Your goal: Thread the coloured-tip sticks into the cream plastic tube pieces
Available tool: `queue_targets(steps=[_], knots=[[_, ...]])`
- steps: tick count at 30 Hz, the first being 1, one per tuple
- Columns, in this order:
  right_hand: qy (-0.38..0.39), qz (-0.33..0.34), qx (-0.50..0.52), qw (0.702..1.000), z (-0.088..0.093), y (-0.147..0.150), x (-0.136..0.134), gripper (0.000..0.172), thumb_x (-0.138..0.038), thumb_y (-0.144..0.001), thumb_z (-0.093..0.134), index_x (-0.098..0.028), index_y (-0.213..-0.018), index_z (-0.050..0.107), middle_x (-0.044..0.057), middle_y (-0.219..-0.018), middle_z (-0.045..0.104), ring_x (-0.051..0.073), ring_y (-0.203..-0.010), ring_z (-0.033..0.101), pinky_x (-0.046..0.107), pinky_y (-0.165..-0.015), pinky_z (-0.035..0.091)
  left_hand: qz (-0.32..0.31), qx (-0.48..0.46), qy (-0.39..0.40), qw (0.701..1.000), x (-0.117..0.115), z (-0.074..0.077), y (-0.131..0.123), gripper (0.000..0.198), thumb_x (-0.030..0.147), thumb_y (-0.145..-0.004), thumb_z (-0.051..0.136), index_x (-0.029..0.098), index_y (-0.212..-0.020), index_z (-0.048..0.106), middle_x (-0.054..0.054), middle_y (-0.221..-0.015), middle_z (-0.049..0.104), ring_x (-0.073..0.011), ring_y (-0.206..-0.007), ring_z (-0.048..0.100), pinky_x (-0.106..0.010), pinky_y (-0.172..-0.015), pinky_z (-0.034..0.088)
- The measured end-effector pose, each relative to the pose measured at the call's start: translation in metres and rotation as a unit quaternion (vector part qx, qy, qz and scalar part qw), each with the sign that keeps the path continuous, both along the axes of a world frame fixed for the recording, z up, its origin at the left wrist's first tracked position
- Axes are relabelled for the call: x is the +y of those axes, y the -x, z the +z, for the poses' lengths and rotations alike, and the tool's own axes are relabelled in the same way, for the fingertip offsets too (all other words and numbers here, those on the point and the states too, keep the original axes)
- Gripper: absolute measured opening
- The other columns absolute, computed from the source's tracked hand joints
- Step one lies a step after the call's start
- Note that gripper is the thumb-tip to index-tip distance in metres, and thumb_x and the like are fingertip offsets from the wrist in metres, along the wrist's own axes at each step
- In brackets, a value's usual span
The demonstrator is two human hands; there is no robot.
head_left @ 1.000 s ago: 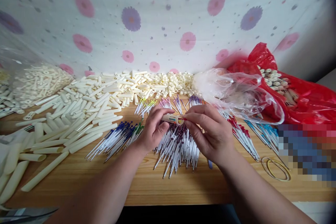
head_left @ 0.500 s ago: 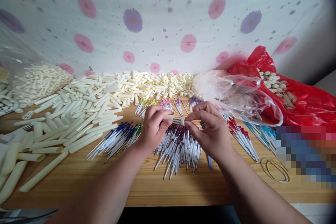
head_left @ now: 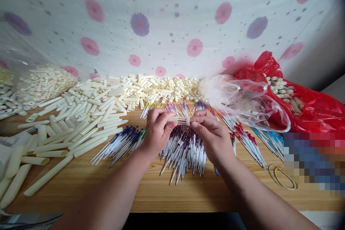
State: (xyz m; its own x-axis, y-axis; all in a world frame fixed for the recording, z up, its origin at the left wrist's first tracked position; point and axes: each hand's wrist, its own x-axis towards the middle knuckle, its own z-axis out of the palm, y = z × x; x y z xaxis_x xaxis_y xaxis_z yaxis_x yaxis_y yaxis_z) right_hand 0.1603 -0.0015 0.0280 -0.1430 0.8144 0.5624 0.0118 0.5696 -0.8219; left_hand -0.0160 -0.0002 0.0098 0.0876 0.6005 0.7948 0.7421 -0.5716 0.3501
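Head view: left hand (head_left: 157, 129) has its grip clamped on a cream pen barrel (head_left: 180, 119), right hand (head_left: 212, 136) pinches its end, over the refill pile (head_left: 183, 151) on the surface (head_left: 161, 190).

Bare forearms (head_left: 115, 190) end in left grip (head_left: 157, 129) and right grip (head_left: 212, 137).

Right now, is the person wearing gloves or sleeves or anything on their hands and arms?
No. The left hand and right hand are bare, with no gloves. The left forearm and right forearm are bare too: no sleeves reach into view, and no watch, bracelet or ring shows.
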Motion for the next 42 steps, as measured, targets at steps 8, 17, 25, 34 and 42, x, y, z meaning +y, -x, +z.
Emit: queue_targets(steps=[8, 17, 25, 34, 42], knots=[[0.054, -0.156, -0.201, 0.966, 0.015, -0.08, 0.018, 0.014, -0.027, -0.078, 0.059, -0.017, -0.084, 0.068, 0.001, -0.07, 0.064, 0.012, -0.061, 0.054, 0.026, -0.06, 0.041, -0.064, -0.093, 0.073, 0.991, 0.01, -0.006, 0.0, 0.032, 0.045, -0.091, 0.04, 0.02, -0.094, 0.06, -0.004, -0.088, 0.053, -0.0189, -0.086, 0.052, -0.034, -0.076, 0.044], [0.116, -0.207, -0.608, 0.758, -0.038, -0.107, -0.015, 0.019, -0.024, -0.079, 0.05, -0.017, -0.092, 0.063, 0.009, -0.086, 0.067, 0.019, -0.073, 0.061, 0.027, -0.063, 0.035, -0.09, -0.09, 0.093, 0.987, 0.01, -0.008, -0.005, 0.033, 0.046, -0.09, 0.04, 0.02, -0.091, 0.059, -0.004, -0.085, 0.054, -0.0184, -0.084, 0.053, -0.033, -0.076, 0.044], [0.176, -0.239, -0.591, 0.75, -0.04, -0.104, -0.012, 0.023, -0.018, -0.077, 0.048, -0.017, -0.097, 0.058, 0.007, -0.078, 0.068, 0.02, -0.072, 0.062, 0.026, -0.058, 0.03, -0.101, -0.081, 0.107, 0.986, 0.011, -0.008, -0.005, 0.037, 0.05, -0.09, 0.038, 0.019, -0.091, 0.059, -0.004, -0.085, 0.054, -0.0197, -0.084, 0.054, -0.034, -0.076, 0.043], [0.185, -0.25, -0.565, 0.764, -0.044, -0.109, -0.007, 0.018, -0.02, -0.075, 0.05, -0.017, -0.09, 0.06, 0.007, -0.076, 0.068, 0.019, -0.07, 0.06, 0.025, -0.059, 0.032, -0.106, -0.079, 0.117, 0.984, 0.008, -0.007, -0.006, 0.036, 0.048, -0.09, 0.039, 0.018, -0.092, 0.06, -0.004, -0.086, 0.055, -0.0194, -0.084, 0.053, -0.033, -0.075, 0.043], [0.2, -0.262, -0.439, 0.836, -0.035, -0.102, -0.004, 0.016, -0.017, -0.068, 0.054, -0.017, -0.084, 0.059, 0.002, -0.067, 0.062, 0.014, -0.061, 0.055, 0.025, -0.058, 0.037, -0.137, -0.163, 0.176, 0.961, 0.008, -0.011, -0.007, 0.037, 0.053, -0.087, 0.042, 0.02, -0.087, 0.058, -0.003, -0.081, 0.053, -0.0183, -0.08, 0.052, -0.032, -0.073, 0.042]])
